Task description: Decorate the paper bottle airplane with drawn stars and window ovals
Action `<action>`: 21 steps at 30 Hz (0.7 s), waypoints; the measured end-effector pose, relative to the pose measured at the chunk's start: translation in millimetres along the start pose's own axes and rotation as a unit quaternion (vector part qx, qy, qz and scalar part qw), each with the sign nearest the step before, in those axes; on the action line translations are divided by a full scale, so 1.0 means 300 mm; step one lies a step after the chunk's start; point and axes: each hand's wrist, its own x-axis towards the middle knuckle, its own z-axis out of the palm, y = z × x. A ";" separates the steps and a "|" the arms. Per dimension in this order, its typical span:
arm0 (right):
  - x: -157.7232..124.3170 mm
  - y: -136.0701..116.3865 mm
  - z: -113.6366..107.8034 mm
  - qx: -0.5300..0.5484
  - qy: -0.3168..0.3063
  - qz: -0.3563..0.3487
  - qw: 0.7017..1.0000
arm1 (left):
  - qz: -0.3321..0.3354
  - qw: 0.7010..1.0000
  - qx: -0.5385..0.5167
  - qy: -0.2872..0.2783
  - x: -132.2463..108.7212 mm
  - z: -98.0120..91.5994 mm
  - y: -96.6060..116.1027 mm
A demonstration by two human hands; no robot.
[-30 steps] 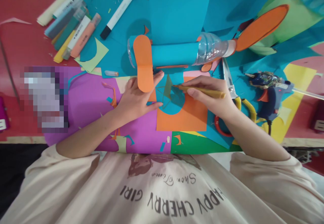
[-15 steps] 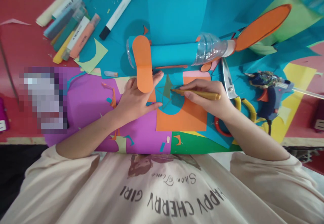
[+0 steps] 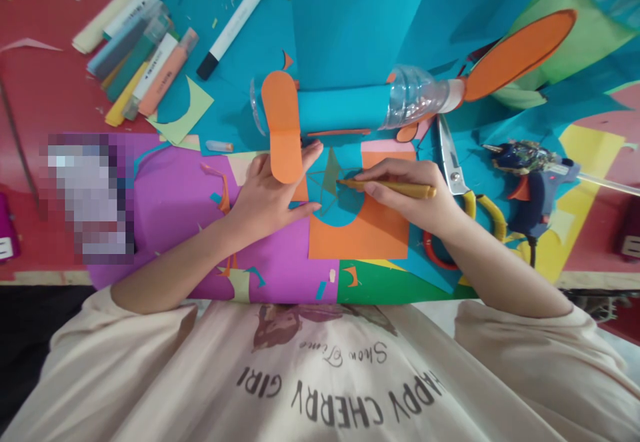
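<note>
My right hand [image 3: 413,179] is closed round a gold marker [image 3: 400,188], its tip touching a blue paper piece [image 3: 345,212] with a rounded edge. A star outline is drawn on that piece, and its upper point is filled in gold. Flat beside it lies my left hand [image 3: 267,195], thumb and forefinger spread, pressing on the paper. Beneath the blue piece is an orange sheet [image 3: 375,239]. Just beyond my hands lies a plastic bottle [image 3: 345,105] wrapped in blue paper; its rounded orange strip [image 3: 284,129] overhangs my left fingers.
Several markers [image 3: 140,62] lie at the upper left, with a black-capped one [image 3: 230,32] apart. Scissors [image 3: 455,169] and a glue gun [image 3: 540,189] are on the right. A large orange oval [image 3: 523,55] is at the bottle's cap. Paper scraps cover the purple sheet [image 3: 185,192].
The marker tip has shifted very slightly on the star while my right hand stays nearly in place. My left hand has not visibly moved.
</note>
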 end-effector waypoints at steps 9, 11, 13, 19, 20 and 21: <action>0.007 -0.017 -0.005 0.008 -0.019 0.019 1.000 | 0.031 0.998 -0.033 0.040 -0.006 -0.019 0.010; 0.008 -0.014 -0.003 0.017 -0.004 0.009 1.000 | 0.080 0.988 -0.122 0.050 -0.015 -0.063 0.034; 0.010 -0.014 -0.002 0.021 0.001 0.003 1.000 | 0.175 0.931 -0.322 -0.009 -0.026 -0.116 0.070; 0.015 -0.023 -0.009 0.027 -0.009 0.014 0.999 | 0.381 0.634 -0.620 -0.261 -0.058 -0.198 0.164; 0.016 -0.024 -0.009 0.030 -0.010 0.015 0.999 | 0.388 0.635 -0.615 -0.259 -0.059 -0.197 0.166; 0.016 -0.023 -0.009 0.035 -0.010 0.015 0.999 | 0.373 0.669 -0.590 -0.256 -0.058 -0.193 0.162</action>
